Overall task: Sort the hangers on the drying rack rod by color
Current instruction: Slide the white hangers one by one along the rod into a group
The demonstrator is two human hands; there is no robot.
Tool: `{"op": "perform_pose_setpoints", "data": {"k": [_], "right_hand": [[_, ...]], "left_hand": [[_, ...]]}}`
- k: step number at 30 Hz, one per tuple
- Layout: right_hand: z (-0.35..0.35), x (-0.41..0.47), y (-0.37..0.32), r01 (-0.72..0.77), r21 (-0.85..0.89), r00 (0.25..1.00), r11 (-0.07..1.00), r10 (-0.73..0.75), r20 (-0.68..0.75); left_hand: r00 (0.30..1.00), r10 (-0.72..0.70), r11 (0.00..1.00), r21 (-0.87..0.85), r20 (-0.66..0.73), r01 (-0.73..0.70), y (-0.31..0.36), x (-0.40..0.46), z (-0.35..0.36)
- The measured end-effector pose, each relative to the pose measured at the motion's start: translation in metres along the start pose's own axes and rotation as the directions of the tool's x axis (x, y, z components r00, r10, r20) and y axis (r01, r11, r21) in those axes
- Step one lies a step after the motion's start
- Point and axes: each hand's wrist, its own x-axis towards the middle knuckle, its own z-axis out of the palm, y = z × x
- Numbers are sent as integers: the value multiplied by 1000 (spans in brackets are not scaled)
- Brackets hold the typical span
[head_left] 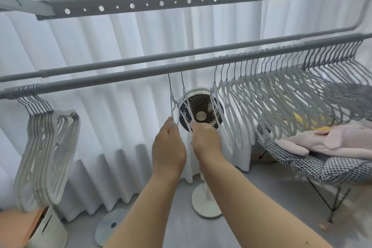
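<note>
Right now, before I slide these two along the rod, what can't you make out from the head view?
- Fingertips of left hand and right hand: hidden behind the hands' backs; exact grip on the two middle hangers unclear.
- Dark hangers far right: blurred, cut by the frame edge; count unknown.
- Left bunch: overlapping, uncountable.
- Fan: partly hidden by hangers.
</note>
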Motion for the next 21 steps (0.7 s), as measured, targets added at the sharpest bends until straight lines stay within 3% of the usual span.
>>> {"op": "perform_pose_setpoints", "data": {"k": [5, 21], "right_hand": [[-24, 6, 4, 36, 76, 998, 996, -31, -56], [-61, 21, 2, 30, 105, 999, 994, -26, -45]], "left_hand": [[999, 26, 1000, -17, 35, -26, 8, -1, 26], [996, 59, 998, 8, 61, -59, 17, -3, 71]]}}
